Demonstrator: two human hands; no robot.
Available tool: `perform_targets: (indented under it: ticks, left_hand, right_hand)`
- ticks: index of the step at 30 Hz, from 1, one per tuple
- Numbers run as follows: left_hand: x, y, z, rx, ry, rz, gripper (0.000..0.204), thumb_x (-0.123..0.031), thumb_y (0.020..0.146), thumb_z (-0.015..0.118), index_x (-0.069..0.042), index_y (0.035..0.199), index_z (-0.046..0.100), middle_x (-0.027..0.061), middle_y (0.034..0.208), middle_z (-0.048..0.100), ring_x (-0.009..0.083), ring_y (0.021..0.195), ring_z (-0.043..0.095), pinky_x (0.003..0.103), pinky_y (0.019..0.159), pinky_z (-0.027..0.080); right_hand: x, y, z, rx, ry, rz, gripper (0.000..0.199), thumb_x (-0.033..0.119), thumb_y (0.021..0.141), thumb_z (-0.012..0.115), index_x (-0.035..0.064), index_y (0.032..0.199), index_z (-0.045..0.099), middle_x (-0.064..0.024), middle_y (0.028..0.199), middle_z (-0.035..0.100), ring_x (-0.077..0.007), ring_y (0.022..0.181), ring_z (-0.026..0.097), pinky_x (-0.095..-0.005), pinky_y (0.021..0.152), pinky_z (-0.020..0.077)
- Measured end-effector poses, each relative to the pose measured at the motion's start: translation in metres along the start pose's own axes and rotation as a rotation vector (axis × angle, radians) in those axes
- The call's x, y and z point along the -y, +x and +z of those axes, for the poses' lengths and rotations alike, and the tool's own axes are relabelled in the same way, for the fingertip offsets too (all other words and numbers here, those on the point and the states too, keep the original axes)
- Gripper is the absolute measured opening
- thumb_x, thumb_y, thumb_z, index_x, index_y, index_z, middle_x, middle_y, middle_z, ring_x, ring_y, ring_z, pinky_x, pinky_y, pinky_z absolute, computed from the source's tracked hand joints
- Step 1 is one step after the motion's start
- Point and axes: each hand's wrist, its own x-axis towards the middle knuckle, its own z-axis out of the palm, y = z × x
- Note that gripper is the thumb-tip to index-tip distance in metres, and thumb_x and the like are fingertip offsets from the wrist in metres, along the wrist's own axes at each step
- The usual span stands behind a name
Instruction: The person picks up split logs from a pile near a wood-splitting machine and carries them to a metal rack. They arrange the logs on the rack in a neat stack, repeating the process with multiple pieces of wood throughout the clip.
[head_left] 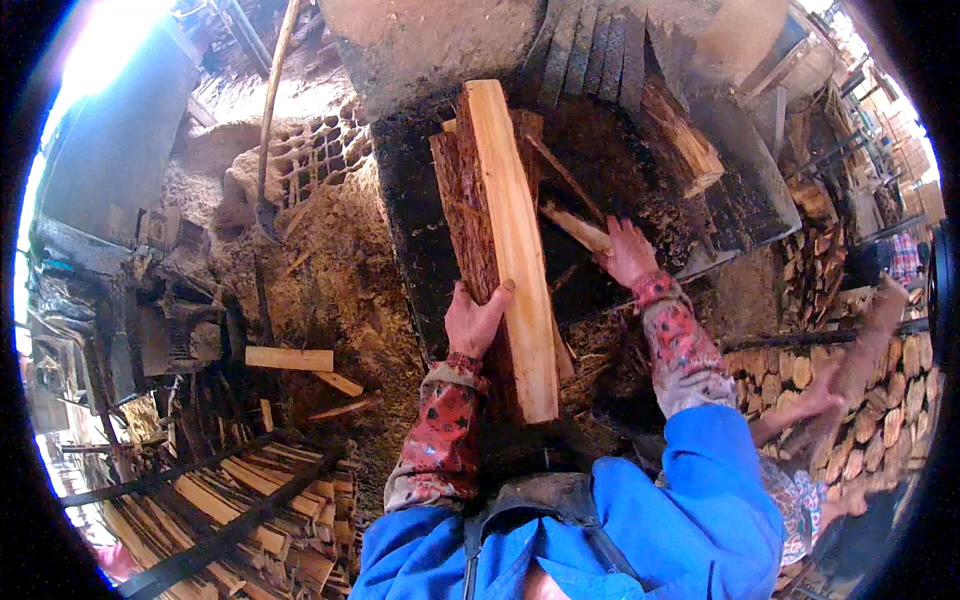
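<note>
A long, pale split log (512, 230) lies over darker, bark-covered wood pieces (462, 205) on a blackened metal surface (408, 235). My left hand (478, 318) is closed on the left edge of these stacked pieces, its thumb against the pale log. Over to the right, my right hand (630, 255) closes on the near end of a shorter piece of split wood (576, 228). A thin strip of wood (568, 180) runs close by that hand. The undersides of both hands are hidden.
Another log (690, 145) lies at the back right of the dark surface. Cut wood is stacked at the lower left (250, 500) and right (880, 410). A person's arm (810, 400) reaches in on the right. A long-handled tool (268, 130) leans at the far left.
</note>
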Motion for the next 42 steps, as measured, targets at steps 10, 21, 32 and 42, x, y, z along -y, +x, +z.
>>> perform_targets:
  ticks: [10,21,32,42]
  left_hand:
    - [0.002,-0.002,0.001,0.018,-0.105,-0.001,0.076,-0.056,0.069,0.073,0.002,0.113,0.055,0.0202,0.109,0.066,0.0327,0.104,0.063,0.039,0.089,0.047]
    - [-0.003,-0.008,-0.004,-0.031,0.093,0.04,0.086,-0.066,0.07,0.067,0.006,0.116,0.053,0.0262,0.111,0.063,0.0394,0.106,0.061,0.041,0.091,0.046]
    - [-0.028,-0.022,-0.018,-0.001,0.086,0.024,0.076,-0.064,0.076,0.064,0.001,0.114,0.056,0.0211,0.103,0.067,0.0367,0.099,0.064,0.041,0.085,0.048]
    - [-0.016,-0.013,-0.005,0.046,-0.035,-0.006,0.072,-0.059,0.078,0.066,0.0,0.118,0.055,0.0187,0.111,0.066,0.0321,0.106,0.062,0.038,0.092,0.046]
  right_hand:
    - [-0.013,-0.063,0.003,-0.014,0.362,0.108,0.044,0.026,0.079,0.068,-0.0018,0.112,0.055,-0.0245,0.096,0.065,-0.0412,0.093,0.062,-0.0459,0.08,0.0498]
    - [0.091,-0.053,-0.058,-0.171,1.167,-0.218,0.059,0.011,0.087,0.064,-0.0076,0.137,0.038,-0.0161,0.127,0.057,-0.0178,0.113,0.056,-0.0306,0.097,0.0439]
    - [0.133,-0.04,-0.007,-0.247,0.792,-0.129,0.047,0.019,0.083,0.072,-0.0074,0.118,0.057,-0.0182,0.107,0.059,-0.0296,0.099,0.061,-0.0341,0.086,0.0498]
    - [0.142,-0.052,-0.004,-0.453,0.666,-0.169,0.041,0.024,0.074,0.077,-0.0017,0.102,0.063,-0.016,0.089,0.06,-0.0345,0.086,0.058,-0.0418,0.078,0.0471]
